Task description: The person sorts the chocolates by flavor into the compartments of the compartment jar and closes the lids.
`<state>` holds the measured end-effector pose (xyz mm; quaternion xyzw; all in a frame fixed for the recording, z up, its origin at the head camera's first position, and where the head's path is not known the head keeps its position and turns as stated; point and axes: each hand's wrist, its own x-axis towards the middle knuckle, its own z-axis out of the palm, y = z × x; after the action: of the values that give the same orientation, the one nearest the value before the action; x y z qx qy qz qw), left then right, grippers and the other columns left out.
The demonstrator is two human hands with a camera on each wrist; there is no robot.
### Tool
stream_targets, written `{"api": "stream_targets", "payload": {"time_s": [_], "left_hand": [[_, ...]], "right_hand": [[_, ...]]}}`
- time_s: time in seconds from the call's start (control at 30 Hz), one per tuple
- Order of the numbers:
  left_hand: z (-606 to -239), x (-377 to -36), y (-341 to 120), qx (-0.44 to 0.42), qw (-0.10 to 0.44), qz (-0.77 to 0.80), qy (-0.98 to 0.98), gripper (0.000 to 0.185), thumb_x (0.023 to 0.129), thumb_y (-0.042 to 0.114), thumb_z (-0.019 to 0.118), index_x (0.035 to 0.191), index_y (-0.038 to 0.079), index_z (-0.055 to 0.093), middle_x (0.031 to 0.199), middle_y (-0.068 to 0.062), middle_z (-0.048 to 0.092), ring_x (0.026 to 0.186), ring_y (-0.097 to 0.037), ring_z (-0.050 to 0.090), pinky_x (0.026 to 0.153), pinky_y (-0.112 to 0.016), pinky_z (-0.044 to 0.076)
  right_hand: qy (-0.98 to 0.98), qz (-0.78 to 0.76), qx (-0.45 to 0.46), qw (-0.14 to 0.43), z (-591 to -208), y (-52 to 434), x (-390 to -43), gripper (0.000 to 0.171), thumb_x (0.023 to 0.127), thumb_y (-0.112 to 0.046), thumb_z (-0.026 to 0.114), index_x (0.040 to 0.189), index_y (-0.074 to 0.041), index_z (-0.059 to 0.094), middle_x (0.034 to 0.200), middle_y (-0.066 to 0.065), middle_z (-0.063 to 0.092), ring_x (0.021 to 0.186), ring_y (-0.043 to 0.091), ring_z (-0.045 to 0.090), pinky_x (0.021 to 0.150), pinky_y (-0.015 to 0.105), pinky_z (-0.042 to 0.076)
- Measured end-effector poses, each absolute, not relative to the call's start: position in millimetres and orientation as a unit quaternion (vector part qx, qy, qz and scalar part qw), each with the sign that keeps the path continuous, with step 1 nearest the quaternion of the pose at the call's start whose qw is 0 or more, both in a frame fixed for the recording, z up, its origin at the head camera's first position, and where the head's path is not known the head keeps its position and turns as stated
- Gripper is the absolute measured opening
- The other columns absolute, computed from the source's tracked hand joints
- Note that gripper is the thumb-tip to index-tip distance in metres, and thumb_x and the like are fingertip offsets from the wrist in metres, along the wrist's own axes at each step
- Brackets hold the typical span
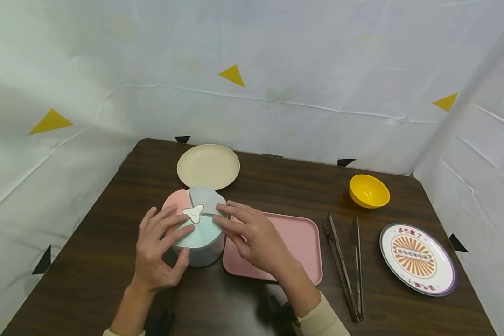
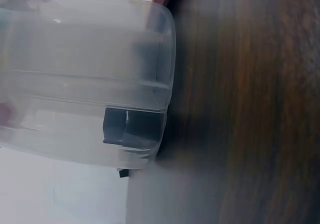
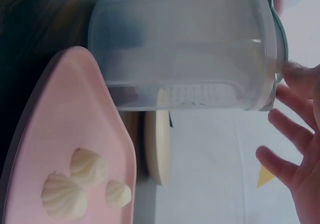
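Resting near-left of centre on the table, the round container touches the pink tray. Left hand cups its left wall, thumb on the side; right hand lies flat-fingered on the lid. Likely light, rigid, slick translucent plastic. Grip the wall, not the segmented lid.

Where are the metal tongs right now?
In the head view, the long metal tongs lie on the dark wooden table, right of the pink rectangular tray and left of the patterned round plate.
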<state>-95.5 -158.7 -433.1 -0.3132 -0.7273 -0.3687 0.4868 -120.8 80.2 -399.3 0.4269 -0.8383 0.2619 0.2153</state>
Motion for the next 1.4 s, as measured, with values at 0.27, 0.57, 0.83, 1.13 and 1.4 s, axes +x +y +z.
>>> {"api": "stream_targets", "payload": {"time_s": [0.27,0.57,0.83,1.13,1.4], "left_hand": [[-436.2,-96.6,-155.0,-0.356,0.484,-0.380,-0.703,0.030,0.088,0.030,0.065,0.095,0.003,0.077,0.099,-0.021,0.068,0.100,-0.042,0.063,0.103,-0.059,0.034],[-429.5,-95.0,-150.7,-0.358,0.486,-0.390,-0.695,0.030,0.086,0.029,0.067,0.095,0.001,0.077,0.099,-0.023,0.068,0.097,-0.043,0.062,0.100,-0.050,0.040],[-430.5,-94.4,-152.3,-0.358,0.485,-0.396,-0.692,0.031,0.088,0.029,0.069,0.094,0.000,0.077,0.099,-0.021,0.070,0.098,-0.041,0.065,0.101,-0.049,0.041],[-435.6,-96.1,-152.9,-0.339,0.489,-0.396,-0.699,0.031,0.090,0.028,0.069,0.096,-0.001,0.077,0.098,-0.019,0.072,0.099,-0.038,0.066,0.101,-0.047,0.042],[-432.7,-98.0,-150.1,-0.291,0.479,-0.405,-0.722,0.036,0.095,0.031,0.060,0.103,0.000,0.075,0.103,-0.016,0.072,0.096,-0.032,0.065,0.096,-0.039,0.040]], "right_hand": [[-0.827,0.253,0.450,0.223,-400.3,80.2,-123.4,0.034,0.093,-0.009,0.066,0.126,-0.014,0.068,0.138,0.002,0.058,0.135,0.020,0.046,0.109,0.033,0.035],[-0.822,0.250,0.461,0.221,-399.4,79.6,-124.5,0.038,0.091,-0.003,0.067,0.127,-0.012,0.067,0.139,0.002,0.057,0.135,0.018,0.045,0.107,0.031,0.036],[-0.830,0.243,0.458,0.208,-398.9,80.2,-125.3,0.039,0.090,-0.004,0.067,0.129,-0.013,0.066,0.139,0.001,0.056,0.134,0.016,0.046,0.105,0.030,0.039],[-0.820,0.280,0.455,0.206,-401.4,80.6,-127.2,0.038,0.092,-0.003,0.065,0.129,-0.012,0.066,0.138,0.003,0.057,0.132,0.016,0.048,0.103,0.028,0.041],[-0.817,0.318,0.434,0.210,-404.8,81.2,-125.1,0.045,0.095,-0.005,0.062,0.140,-0.010,0.056,0.141,0.004,0.054,0.131,0.014,0.049,0.102,0.029,0.042]]}}
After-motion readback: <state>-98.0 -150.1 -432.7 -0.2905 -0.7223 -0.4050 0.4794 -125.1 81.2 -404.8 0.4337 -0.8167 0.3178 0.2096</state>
